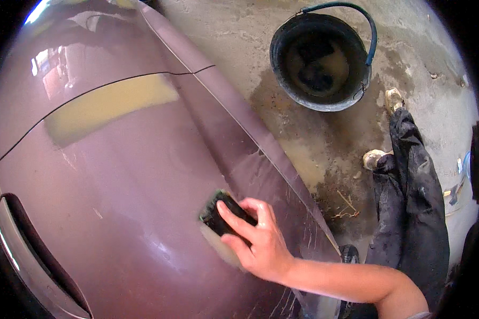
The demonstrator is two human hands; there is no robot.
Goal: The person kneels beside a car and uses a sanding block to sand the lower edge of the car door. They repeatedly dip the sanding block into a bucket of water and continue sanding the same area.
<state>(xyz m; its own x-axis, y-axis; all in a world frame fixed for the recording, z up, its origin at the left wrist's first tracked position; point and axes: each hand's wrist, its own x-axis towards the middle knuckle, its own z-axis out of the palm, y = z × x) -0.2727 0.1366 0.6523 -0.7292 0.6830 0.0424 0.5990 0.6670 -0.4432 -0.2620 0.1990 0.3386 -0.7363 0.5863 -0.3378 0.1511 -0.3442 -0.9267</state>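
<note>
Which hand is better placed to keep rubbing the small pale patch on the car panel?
The right hand. It already presses the dark sanding block flat on the car panel, at the pale patch. The left hand is not in view.

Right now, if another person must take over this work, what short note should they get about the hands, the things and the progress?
Right hand: presses a dark sanding block flat on the purple car panel, at the edge of a pale, dull patch.
Left hand: not in view.
Things: a black bucket with murky water stands on the wet concrete floor, beyond the panel.
Done: one pale filler-coloured patch shows higher up, along the panel seam; the panel around the block looks wet and dull.
Left: the patch under the block appears partly worked; how smooth it is cannot be told.
</note>
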